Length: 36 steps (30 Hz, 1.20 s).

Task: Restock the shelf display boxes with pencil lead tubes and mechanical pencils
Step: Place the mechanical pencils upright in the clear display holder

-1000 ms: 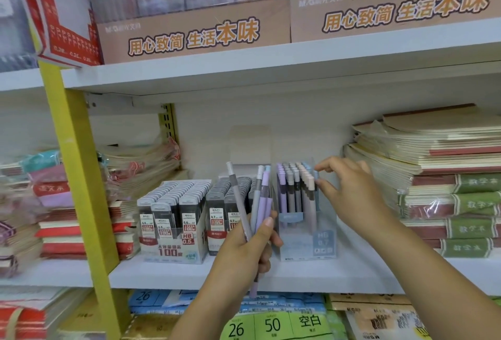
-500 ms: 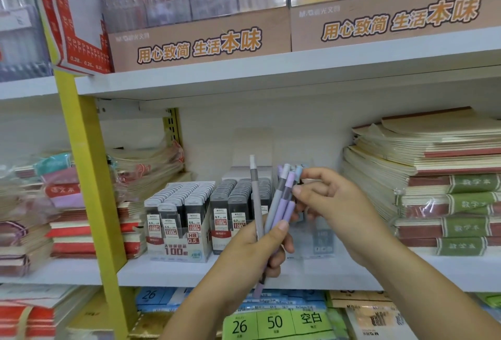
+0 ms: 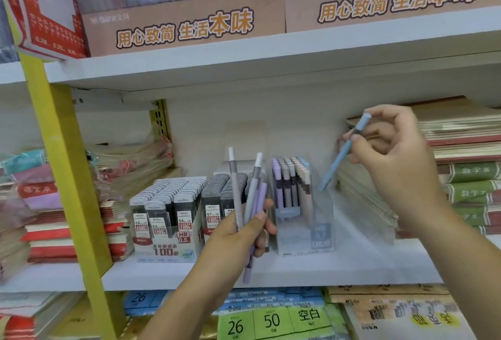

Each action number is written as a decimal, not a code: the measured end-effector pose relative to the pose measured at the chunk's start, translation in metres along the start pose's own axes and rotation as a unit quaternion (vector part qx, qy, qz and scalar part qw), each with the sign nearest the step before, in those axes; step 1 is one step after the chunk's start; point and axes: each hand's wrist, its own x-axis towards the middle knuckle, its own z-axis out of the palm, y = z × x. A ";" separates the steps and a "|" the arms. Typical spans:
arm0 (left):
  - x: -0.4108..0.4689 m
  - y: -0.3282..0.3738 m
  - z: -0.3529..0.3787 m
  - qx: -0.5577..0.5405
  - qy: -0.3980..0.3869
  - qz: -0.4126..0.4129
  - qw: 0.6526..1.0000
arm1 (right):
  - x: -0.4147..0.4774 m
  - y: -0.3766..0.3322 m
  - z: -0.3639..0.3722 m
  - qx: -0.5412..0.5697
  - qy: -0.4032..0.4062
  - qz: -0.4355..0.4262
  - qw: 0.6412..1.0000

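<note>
Right hand was raised right of centre, wrist cocked back, forearm coming in from the lower right. Thumb and forefinger pinched a blue mechanical pencil around mid-barrel, with the other fingers curled loosely behind it. The pencil was tilted: pale cap end up-right by the knuckles, tip down-left. The tip hung in air just over the right side of the clear display box, not touching it.

Left hand sat lower, in front of the shelf edge, forearm rising from bottom centre. Its fingers wrapped around a bundle of three pencils, thumb across the front. The bundle fanned slightly: grey one near upright at left, grey-lilac one leaning right, purple one lowest. The purple one's lower end poked out under the palm.

Clear display box stood on the shelf just right of the left hand. Pencils inside stood upright in tight rows: lilac at left, grey in the middle, beige at right. The front right part looked unfilled.

Lead tubes were packed in the cardboard display box to the left. Stacked notebooks lay behind the right hand.
</note>
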 end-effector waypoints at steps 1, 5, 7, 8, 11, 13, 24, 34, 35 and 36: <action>0.001 0.000 -0.001 0.000 0.000 0.001 1.000 | -0.001 0.004 0.001 -0.013 -0.017 -0.004 1.000; 0.003 -0.004 0.001 -0.013 -0.011 0.000 1.000 | -0.009 0.017 0.013 -0.079 -0.088 -0.010 0.993; 0.002 -0.005 0.004 -0.022 -0.021 -0.008 1.000 | -0.012 0.025 0.017 -0.139 -0.119 -0.010 0.983; 0.002 -0.006 0.005 -0.021 -0.022 -0.010 0.999 | -0.014 0.029 0.019 -0.159 -0.129 -0.009 0.979; 0.003 -0.006 0.004 -0.009 -0.020 -0.006 1.000 | -0.014 0.032 0.018 -0.165 -0.131 -0.002 0.977; 0.003 -0.007 0.004 -0.002 -0.021 -0.001 1.000 | -0.013 0.033 0.018 -0.162 -0.122 0.002 0.979; 0.003 -0.007 0.005 -0.047 -0.023 -0.015 0.999 | -0.018 0.046 0.031 -0.346 -0.151 -0.026 0.926; -0.004 -0.001 0.012 -0.057 -0.060 -0.014 0.996 | -0.043 -0.004 0.053 -0.075 -0.229 0.072 0.968; -0.004 -0.001 0.012 -0.048 -0.063 -0.014 0.997 | -0.046 -0.004 0.056 -0.038 -0.256 0.100 0.961; -0.005 -0.001 0.011 -0.046 -0.065 -0.017 0.997 | -0.048 -0.004 0.057 -0.010 -0.263 0.114 0.958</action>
